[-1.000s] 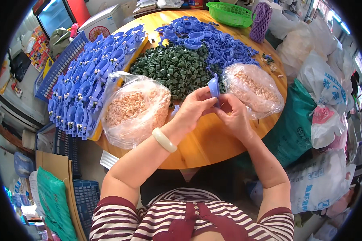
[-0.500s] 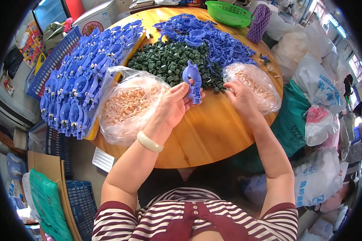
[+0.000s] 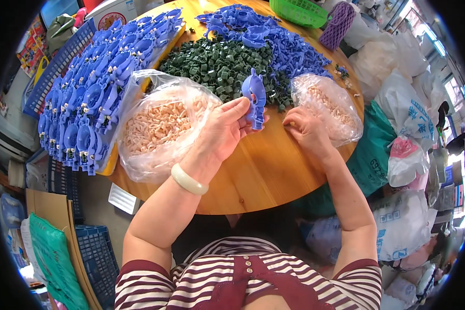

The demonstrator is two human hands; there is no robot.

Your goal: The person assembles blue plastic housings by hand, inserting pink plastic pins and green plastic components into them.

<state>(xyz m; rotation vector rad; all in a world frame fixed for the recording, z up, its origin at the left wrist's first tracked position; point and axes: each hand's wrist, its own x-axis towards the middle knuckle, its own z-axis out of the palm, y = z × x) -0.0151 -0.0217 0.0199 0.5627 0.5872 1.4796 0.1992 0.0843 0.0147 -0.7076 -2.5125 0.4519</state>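
Observation:
Between the thumb and fingers of my left hand (image 3: pixel 226 126) stands a blue molded plastic part (image 3: pixel 254 93), upright, with a rounded cup-like body. My right hand (image 3: pixel 309 130) is close to the tabletop with its fingertips pinched together; whatever they hold, if anything, is too small to make out. Just beyond both hands lies a heap of small dark green plastic pieces (image 3: pixel 217 67). A clear bag of small beige pieces (image 3: pixel 157 126) is beside my left hand, and a second bag of beige pieces (image 3: pixel 328 103) touches the area by my right hand.
Rows of blue parts (image 3: pixel 82 98) fill a yellow-edged board at the left of the round wooden table (image 3: pixel 253 175). A pile of loose blue parts (image 3: pixel 289 49) sits at the back, near a green basket (image 3: pixel 299 13) and a purple knitted item (image 3: pixel 337 26). Stuffed bags (image 3: pixel 405 119) crowd the right.
My right hand has drawn slightly nearer, away from the green heap, with its fingertips curled together. The blue part in my left hand has turned a little. The whole view has shifted slightly.

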